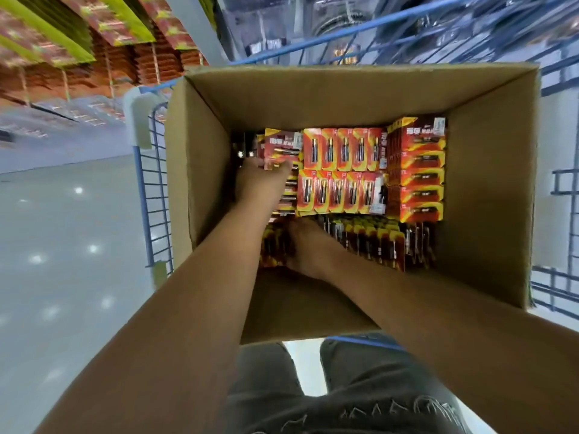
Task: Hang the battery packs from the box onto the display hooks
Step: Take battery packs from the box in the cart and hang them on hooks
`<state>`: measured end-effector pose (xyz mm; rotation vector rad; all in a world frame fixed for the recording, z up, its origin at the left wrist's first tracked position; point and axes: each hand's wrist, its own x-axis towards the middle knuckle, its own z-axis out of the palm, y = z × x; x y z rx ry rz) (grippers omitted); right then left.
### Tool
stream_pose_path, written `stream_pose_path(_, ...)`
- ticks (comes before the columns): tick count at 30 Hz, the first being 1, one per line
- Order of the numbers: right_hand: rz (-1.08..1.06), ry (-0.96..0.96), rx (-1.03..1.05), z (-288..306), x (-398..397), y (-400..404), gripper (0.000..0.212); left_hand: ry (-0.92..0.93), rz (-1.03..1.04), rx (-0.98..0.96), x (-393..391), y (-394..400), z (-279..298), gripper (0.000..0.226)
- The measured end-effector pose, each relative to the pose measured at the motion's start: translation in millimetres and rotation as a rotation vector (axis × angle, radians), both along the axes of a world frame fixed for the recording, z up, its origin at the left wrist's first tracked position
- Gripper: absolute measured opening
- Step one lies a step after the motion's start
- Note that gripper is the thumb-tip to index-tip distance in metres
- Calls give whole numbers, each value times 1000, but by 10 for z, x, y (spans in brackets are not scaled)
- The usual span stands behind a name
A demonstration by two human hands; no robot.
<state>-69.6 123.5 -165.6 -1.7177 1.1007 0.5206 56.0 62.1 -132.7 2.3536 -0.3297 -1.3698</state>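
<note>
Cardboard box (200, 170) sits open in a blue wire cart (156, 195), and we have both arms reaching down into it. Our left hand (258, 183) is at the far left corner of the box, with fingers curled around a red battery pack (282, 148) that stands lifted above its neighbours; the thumb side presses the card's lower edge. Our right hand (310, 245) lies lower, near the middle of the box, resting among the upright yellow-and-black packs (376, 242) along the near row; its fingertips are buried between the cards, so we cannot tell whether they pinch one or merely lie there. Beyond it, two rows of red packs (341, 170) lie face up, each showing a single cell, and a stack of red-and-yellow packs (419, 173) fills the right side. Display shelving (94, 57) with red and green goods shows at the upper left, blurred. Pale floor (62, 245) spreads out to the left of the cart, with light spots on it.
</note>
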Motion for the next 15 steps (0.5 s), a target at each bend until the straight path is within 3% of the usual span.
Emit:
stream_pose_path(3, -18, -13, -55, -73, 2, 14, 76, -12, 11, 2, 4, -24, -65, 32)
stream_pose_path(7, -17, 36, -31, -158, -11, 9, 60, -21, -30, 17, 29, -23, -119, 25)
stream_pose_path(10, 170, 99, -159, -187, 25, 42, 38, 2, -99, 39, 16, 19, -147, 13)
stream_pose_path(13, 232, 95, -183, -160, 39, 3, 26, 21, -125, -2, 7, 48, -141, 21)
stream_pose_path(15, 105, 24, -61, -64, -38, -62, 30, 43, -142, -61, -1, 68, -63, 29)
